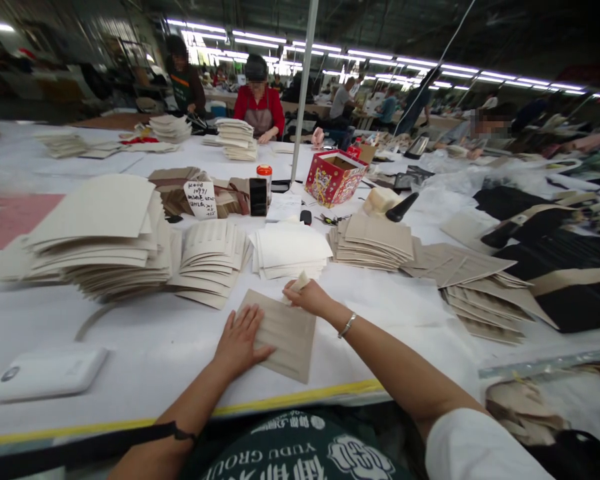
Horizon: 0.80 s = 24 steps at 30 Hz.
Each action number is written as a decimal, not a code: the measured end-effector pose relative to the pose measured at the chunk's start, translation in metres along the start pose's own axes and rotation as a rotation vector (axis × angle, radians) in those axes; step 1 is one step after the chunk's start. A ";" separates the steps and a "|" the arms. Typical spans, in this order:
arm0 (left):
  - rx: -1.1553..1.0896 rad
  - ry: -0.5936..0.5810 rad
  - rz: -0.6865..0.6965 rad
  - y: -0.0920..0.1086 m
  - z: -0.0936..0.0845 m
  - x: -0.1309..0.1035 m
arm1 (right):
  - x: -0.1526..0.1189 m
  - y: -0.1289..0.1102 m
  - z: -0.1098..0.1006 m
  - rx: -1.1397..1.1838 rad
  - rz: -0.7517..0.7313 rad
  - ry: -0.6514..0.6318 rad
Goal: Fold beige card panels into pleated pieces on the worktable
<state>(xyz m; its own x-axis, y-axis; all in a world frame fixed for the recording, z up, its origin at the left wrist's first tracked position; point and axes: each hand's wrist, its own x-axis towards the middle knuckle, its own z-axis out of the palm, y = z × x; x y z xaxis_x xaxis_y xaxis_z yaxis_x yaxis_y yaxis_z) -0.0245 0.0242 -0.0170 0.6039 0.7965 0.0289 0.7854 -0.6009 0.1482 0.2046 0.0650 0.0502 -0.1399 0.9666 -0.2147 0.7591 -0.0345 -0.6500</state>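
A beige rectangular panel [291, 343] with faint raised bands lies at a slant near the table's front edge. My left hand [239, 339] rests flat on its left part, fingers spread. Over the panel's upper right corner, my right hand [306, 297] is closed on a small cream-coloured piece [301, 281] that sticks up past the fingers; its exact kind does not show. Just behind the panel sits a stack of white sheets [291, 248]. Stacks of cream panels [211, 257] stand to the left, and taupe panels [375, 239] to the right.
A tall cream stack [100, 220] rises at left, behind a white device [47, 375]. Further back are a phone [259, 197], keys [333, 219], a red box [336, 177] and a metal pole [305, 93]. Black pieces [570, 253] lie at right. A person in red [275, 110] works opposite.
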 end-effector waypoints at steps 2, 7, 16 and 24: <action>-0.003 -0.013 -0.005 0.001 -0.002 0.000 | 0.008 -0.015 0.013 0.055 -0.182 -0.027; -0.006 -0.035 -0.018 0.002 -0.004 0.000 | 0.014 -0.035 0.019 -0.084 -0.346 -0.094; -0.019 -0.038 -0.006 -0.001 -0.002 0.002 | -0.048 0.019 -0.030 -0.239 -0.189 -0.210; 0.001 -0.009 -0.005 -0.001 -0.002 0.005 | 0.015 -0.042 0.016 -0.306 -0.396 -0.100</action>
<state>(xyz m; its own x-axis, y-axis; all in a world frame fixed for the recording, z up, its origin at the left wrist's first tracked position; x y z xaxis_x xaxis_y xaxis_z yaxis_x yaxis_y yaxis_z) -0.0223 0.0285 -0.0147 0.6015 0.7987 0.0191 0.7883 -0.5972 0.1478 0.1604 0.0766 0.0632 -0.5033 0.8610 -0.0740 0.7851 0.4198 -0.4555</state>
